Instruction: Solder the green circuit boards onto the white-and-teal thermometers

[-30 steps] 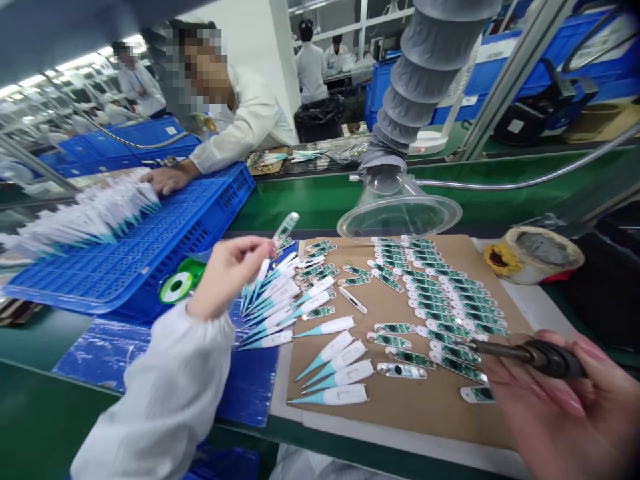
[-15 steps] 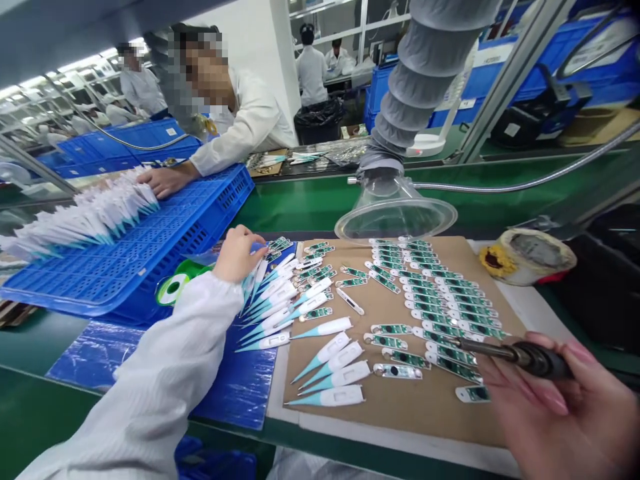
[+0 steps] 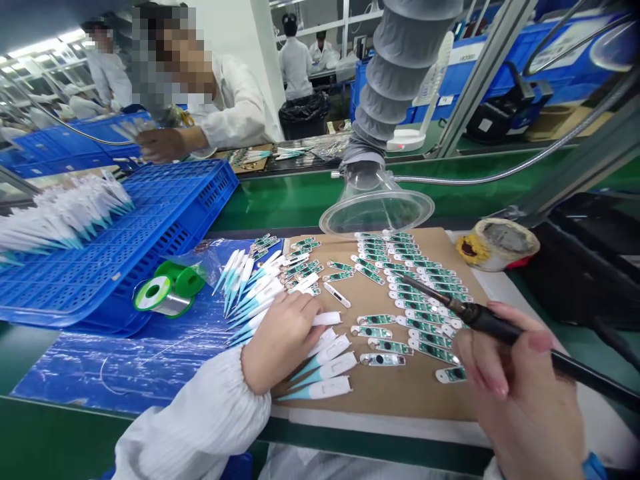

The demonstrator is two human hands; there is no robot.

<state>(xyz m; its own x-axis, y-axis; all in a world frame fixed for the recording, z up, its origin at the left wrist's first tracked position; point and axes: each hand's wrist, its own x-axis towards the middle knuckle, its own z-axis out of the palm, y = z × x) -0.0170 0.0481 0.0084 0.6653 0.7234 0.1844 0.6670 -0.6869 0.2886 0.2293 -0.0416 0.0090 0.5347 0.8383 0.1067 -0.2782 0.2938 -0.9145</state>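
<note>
My left hand [image 3: 285, 337] has its fingers curled over a white-and-light-blue digital thermometer [image 3: 327, 319], whose white end sticks out past the fingertips. More thermometers [image 3: 330, 388] lie just below the hand, and others fan out to its upper left. In my right hand [image 3: 525, 393] is a soldering iron [image 3: 493, 325], its tip pointing up and left over rows of small green circuit boards [image 3: 423, 317]. Several loose boards [image 3: 383, 360] lie between my two hands on the brown cardboard [image 3: 400, 403].
Solder spools [image 3: 160, 293] stand on blue plastic film [image 3: 125, 360] at left. A blue crate [image 3: 175, 207] carries bundled thermometers. Above the cardboard hangs a clear fume hood [image 3: 377, 212]; a tip-cleaning pot [image 3: 505, 243] stands right. Across the bench, a co-worker's hand [image 3: 163, 143] holds thermometers.
My left hand has come down and right from the far thermometer pile to a single thermometer. The soldering iron's tip has swung up and left. The co-worker's hand has lifted off the crate with thermometers.
</note>
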